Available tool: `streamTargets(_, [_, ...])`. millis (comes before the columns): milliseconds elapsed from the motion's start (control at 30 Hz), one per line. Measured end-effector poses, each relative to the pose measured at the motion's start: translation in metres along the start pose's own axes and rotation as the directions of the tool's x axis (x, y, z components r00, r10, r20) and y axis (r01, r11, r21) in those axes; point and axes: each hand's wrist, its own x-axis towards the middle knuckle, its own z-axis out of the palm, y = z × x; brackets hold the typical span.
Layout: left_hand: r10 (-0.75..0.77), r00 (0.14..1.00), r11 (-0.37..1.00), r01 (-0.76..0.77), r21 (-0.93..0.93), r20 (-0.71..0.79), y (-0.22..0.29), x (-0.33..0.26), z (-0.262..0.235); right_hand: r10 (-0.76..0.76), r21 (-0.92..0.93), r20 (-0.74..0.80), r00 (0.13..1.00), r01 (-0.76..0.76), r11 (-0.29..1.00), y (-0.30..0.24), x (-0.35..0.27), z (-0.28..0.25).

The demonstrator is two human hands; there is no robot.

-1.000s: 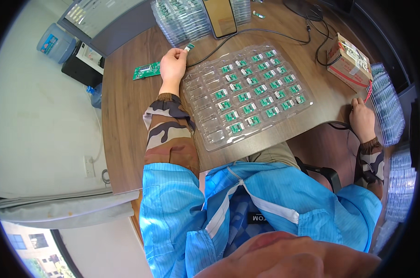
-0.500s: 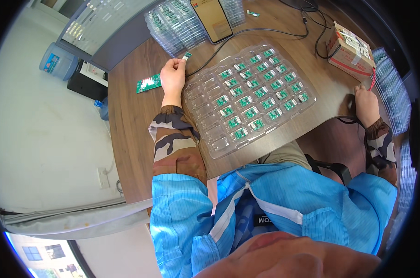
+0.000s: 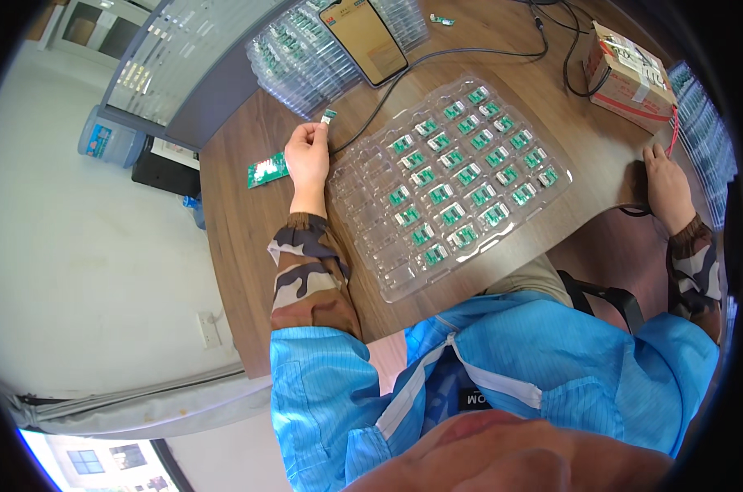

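Green is the colour of the small circuit board (image 3: 329, 116) pinched between the fingertips of the left hand (image 3: 307, 157), which holds it up just off the brown wooden table (image 3: 240, 246), at the far left corner of the clear plastic blister tray (image 3: 445, 184). The grip is narrow, thumb and forefinger closed on the near end of the little board, whose long axis points away from the person toward the far edge of the table. The empty pockets of the tray lie just to the right of that hand and toward the person, along the tray's left and near side; the filled pockets, each with a green board, run further right. The left hand is much the nearer to those empty pockets. To the left of the hand a longer green board panel (image 3: 267, 170) lies flat on the wood. Beyond the hand stands a stack of clear trays (image 3: 298, 53) with green parts inside, and against it leans a dark phone (image 3: 363, 37) with a yellowish screen, a black cable trailing from it. Further right sits a brown cardboard box (image 3: 630, 70) with white labels and tape. The right hand (image 3: 667, 184) rests flat on the table's right edge, fingers loosely spread, holding nothing that I can see, well apart from the small board.
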Motion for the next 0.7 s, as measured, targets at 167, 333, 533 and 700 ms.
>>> streamTargets(167, [0.000,1.000,0.999,0.001,-0.050,0.031,0.005,-0.007,0.000,-0.044,0.068,-0.051,0.998,0.047,0.997,0.002,-0.010,0.003])
streamTargets(333, [-0.007,0.999,0.999,0.008,-0.035,0.032,0.004,-0.007,-0.002,0.000,0.036,0.172,0.985,-0.006,0.999,-0.002,-0.008,-0.019])
streamTargets(533, [-0.039,0.999,0.998,0.040,-0.050,0.029,0.007,-0.005,-0.003,0.000,0.023,-0.093,0.996,0.002,1.000,-0.034,0.061,-0.094])
streamTargets(700, [-0.043,0.999,0.998,0.044,-0.045,0.033,0.007,-0.005,-0.001,-0.375,0.223,-0.534,0.758,0.554,0.802,-0.116,0.141,-0.129])
